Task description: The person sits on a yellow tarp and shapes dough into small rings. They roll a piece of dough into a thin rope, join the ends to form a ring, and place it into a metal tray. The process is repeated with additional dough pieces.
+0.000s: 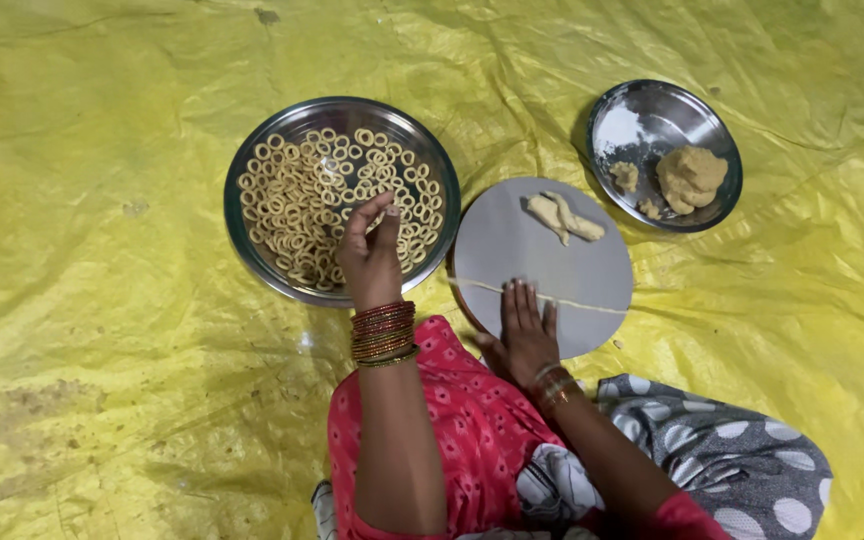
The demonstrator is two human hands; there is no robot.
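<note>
Nearest to me, my knees fill the bottom edge, one under pink patterned cloth (472,430) and the other under grey cloth with white spots (742,460), both resting on the yellow plastic sheet (102,380) spread over the floor.

Just beyond them my right hand (527,335) lies flat, palm down and fingers together, released and gripping nothing, pressed on a thin rope of dough (572,299) that stretches across the round grey board (552,260). The forearm comes up from the near right, with thin bangles at the wrist.

My left hand (372,250) reaches forward over the near rim of the big steel plate (247,240), wrist stacked with red and gold bangles, fingers drawn together at the tips as if pinching something small. I cannot make out whether a piece sits between them. Beneath it the plate holds a dense spread of small dough rings (302,200).

I judge the step in hand to be setting a shaped ring among the others while the rope is held steady on the board. The next move calls for a light touch, so the soft rings are not squashed or stuck together.

Farther on the board lie two short dough pieces (564,217). Far right, touching the board's edge, a smaller steel bowl (652,120) holds a dough lump (692,178) and a few crumbs.
</note>
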